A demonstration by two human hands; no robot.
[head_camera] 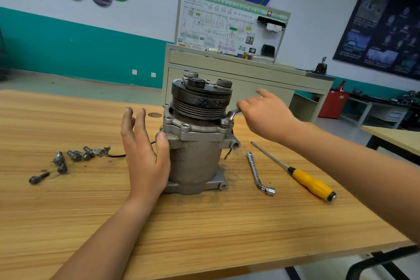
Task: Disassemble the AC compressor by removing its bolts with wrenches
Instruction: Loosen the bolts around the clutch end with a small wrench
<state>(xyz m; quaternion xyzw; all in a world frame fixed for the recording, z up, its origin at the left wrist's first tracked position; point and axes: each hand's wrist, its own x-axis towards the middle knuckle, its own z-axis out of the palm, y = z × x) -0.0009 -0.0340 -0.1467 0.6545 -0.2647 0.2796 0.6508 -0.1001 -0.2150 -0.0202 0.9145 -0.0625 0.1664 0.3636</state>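
The grey AC compressor [195, 157] stands upright on the wooden table [204, 223], its dark pulley on top. My left hand [145, 154] rests against the left side of its body, fingers straight and thumb on the housing. My right hand [266, 116] grips a silver wrench [231, 116] whose head sits on a bolt [225, 121] at the right of the upper flange. Another bolt [186, 125] sits on the flange's front.
Several removed bolts [75, 157] lie on the table to the left, by a black wire. An L-shaped socket wrench [259, 173] and a yellow-handled screwdriver [311, 183] lie to the right. A cabinet with a training board [227, 29] stands behind.
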